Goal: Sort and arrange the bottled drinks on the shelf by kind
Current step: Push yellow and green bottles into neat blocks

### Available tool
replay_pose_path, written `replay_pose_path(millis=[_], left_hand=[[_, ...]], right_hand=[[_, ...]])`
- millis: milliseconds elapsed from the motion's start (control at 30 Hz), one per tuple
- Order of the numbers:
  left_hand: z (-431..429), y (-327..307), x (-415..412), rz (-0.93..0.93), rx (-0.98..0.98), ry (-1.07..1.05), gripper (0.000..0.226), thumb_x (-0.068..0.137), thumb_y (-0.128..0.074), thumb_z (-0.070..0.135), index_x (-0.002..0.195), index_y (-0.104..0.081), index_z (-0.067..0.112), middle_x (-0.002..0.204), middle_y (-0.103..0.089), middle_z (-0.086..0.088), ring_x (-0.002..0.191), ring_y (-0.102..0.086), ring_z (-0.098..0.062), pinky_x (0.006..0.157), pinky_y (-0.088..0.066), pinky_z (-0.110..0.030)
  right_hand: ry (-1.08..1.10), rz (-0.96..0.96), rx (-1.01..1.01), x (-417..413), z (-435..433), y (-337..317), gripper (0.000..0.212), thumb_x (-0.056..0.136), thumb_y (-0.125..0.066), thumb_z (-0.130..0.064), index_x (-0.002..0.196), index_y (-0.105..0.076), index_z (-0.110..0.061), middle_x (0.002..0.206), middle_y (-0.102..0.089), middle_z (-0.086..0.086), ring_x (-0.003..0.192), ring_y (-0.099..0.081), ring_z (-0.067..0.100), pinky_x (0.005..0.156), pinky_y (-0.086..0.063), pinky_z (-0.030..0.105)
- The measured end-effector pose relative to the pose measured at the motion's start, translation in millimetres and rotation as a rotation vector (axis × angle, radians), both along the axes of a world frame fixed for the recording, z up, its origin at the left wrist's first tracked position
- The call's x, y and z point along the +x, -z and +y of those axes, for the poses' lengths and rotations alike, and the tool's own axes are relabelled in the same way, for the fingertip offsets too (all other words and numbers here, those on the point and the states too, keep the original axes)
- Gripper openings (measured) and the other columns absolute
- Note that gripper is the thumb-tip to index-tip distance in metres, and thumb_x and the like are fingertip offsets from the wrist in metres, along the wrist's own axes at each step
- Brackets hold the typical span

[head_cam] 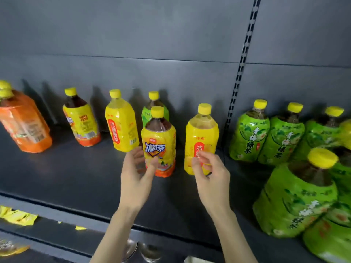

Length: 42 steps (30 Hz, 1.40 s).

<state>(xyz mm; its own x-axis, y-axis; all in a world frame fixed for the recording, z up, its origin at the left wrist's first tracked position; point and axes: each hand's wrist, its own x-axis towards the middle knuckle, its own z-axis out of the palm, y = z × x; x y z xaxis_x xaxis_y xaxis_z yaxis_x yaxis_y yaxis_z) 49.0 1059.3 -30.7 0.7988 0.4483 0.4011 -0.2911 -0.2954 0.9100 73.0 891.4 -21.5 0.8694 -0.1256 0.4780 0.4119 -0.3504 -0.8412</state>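
A dark shelf (76, 177) carries mixed bottles, all with yellow caps. At the middle stands an iced black tea bottle (158, 137) with a yellow and orange label. My left hand (135, 175) is spread at its lower left, thumb lying against the label. To its right stands a yellow pear drink bottle (201, 133); my right hand (210, 173) hovers at its lower front with fingers loosely curled, fingertips at the label. A green-labelled bottle (163, 111) stands half hidden behind the tea. Another pear drink (121, 122) and another iced tea (81, 120) stand further left.
Orange-labelled bottles (24, 122) lean at the far left. Several green tea bottles (248, 133) crowd the right section, one large in front (298, 196). A slotted upright (241, 73) divides the back panel. Torn yellow label scraps (17, 215) stick to the shelf's front edge.
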Motion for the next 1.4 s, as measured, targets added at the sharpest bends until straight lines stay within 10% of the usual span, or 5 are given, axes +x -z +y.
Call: replay_pose_path(millis=[167,500,833,1067,1400], left_hand=[[37,5,54,0.035,-0.038,0.270,0.069,0.074,-0.065,0.051,0.133,-0.041,0.023,0.130,-0.052,0.008,0.117,-0.054,-0.004,0.094,-0.049,-0.029],[53,13,91,0.057,-0.173,0.563,0.075,0.076,-0.063,0.041,0.141,-0.035,0.017,0.124,-0.059,0.009,0.109,-0.060,0.000,0.077,-0.050,-0.012],[45,7,94,0.057,-0.195,0.577,0.068,0.076,-0.060,0.044,0.138,-0.032,0.035,0.134,-0.053,0.004,0.118,-0.056,-0.008,0.089,-0.052,-0.022],[71,20,70,0.111,-0.084,0.412,0.066,0.084,-0.050,0.049,0.141,-0.041,0.016,0.137,-0.050,0.001,0.127,-0.047,-0.011,0.105,-0.043,-0.034],[154,33,57,0.047,-0.066,0.191,0.047,0.081,-0.056,0.047,0.120,-0.046,0.023,0.123,-0.048,0.002,0.107,-0.052,-0.005,0.086,-0.042,-0.016]], right_hand=[[0.258,-0.018,0.011,12,31,6,0.039,0.086,-0.069,-0.023,0.122,-0.058,-0.011,0.117,-0.053,0.003,0.110,-0.052,0.020,0.094,-0.047,0.037],[0.226,0.207,0.301,53,44,8,0.102,0.072,-0.065,-0.057,0.153,-0.012,-0.023,0.151,-0.036,0.001,0.136,-0.040,0.019,0.111,-0.037,0.048],[0.282,0.189,0.259,35,50,23,0.093,0.057,-0.065,-0.070,0.135,-0.039,-0.025,0.127,-0.054,-0.001,0.114,-0.057,0.016,0.091,-0.053,0.040],[0.320,0.189,0.294,10,68,26,0.099,0.051,-0.067,-0.071,0.133,-0.038,-0.024,0.126,-0.055,0.002,0.112,-0.058,0.018,0.091,-0.054,0.046],[0.459,0.140,0.311,-23,132,30,0.089,0.046,-0.075,-0.073,0.118,-0.038,-0.037,0.119,-0.055,-0.002,0.107,-0.059,0.017,0.086,-0.056,0.046]])
